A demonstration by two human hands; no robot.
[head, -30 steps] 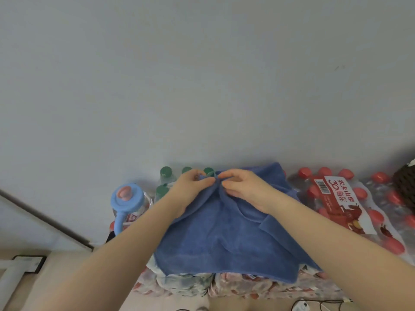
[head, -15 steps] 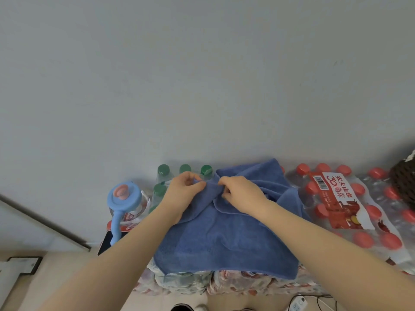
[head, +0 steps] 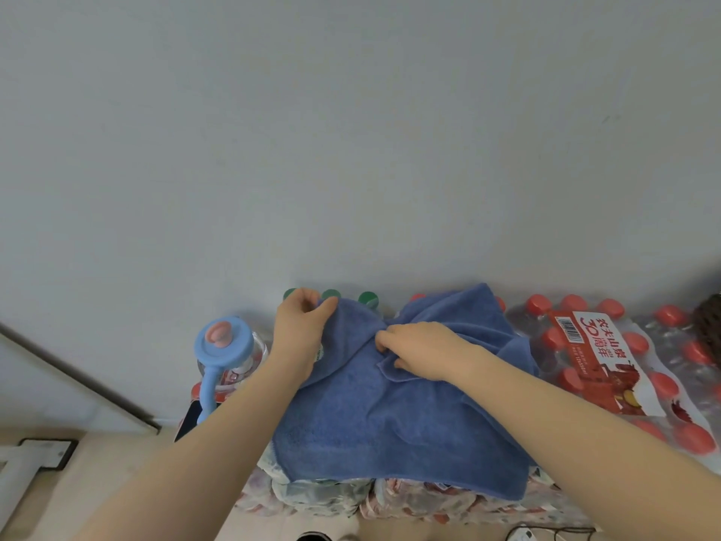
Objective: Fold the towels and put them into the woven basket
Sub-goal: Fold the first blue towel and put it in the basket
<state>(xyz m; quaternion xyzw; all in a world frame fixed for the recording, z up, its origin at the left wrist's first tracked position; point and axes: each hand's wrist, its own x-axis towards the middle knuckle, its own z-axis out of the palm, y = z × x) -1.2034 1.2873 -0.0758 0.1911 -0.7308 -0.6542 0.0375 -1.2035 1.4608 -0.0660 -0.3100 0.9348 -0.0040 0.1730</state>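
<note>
1. Nearest us: both forearms reach fwd over a blue towel (head: 374,423) spread across shrink-wrapped bottle packs. Its near hem hangs just over the front pack edge; far side is bunched.
2. Right hand (head: 423,351) lies mid-towel w/ fingers curled into the cloth, pinching a fold or inner corner near the centre. We can't tell how many layers it holds.
3. Left hand (head: 298,329) is further back and to the left, thumb + fingers nipping the towel's far-left corner, which is lifted a bit off the bottles.
4. Step, as we judge it: spreading/squaring the towel before the 1st fold; folding not yet done, nothing in the basket that we can see.
5. Next move prob needs the left hand's corner drawn out and laid flat, then the far-right bunch smoothed so edges line up. The bumpy cap surface underneath could skew the fold.
6. Beside the left arm: a blue-lidded jug (head: 224,341) w/ pink knob. Behind the towel, green bottle caps (head: 368,298).
7. Right of the towel: red-capped water bottle pack (head: 608,357) w/ red label.
8. Far right edge: a dark woven basket (head: 708,326), mostly cut off, well apart from the towel.
</note>
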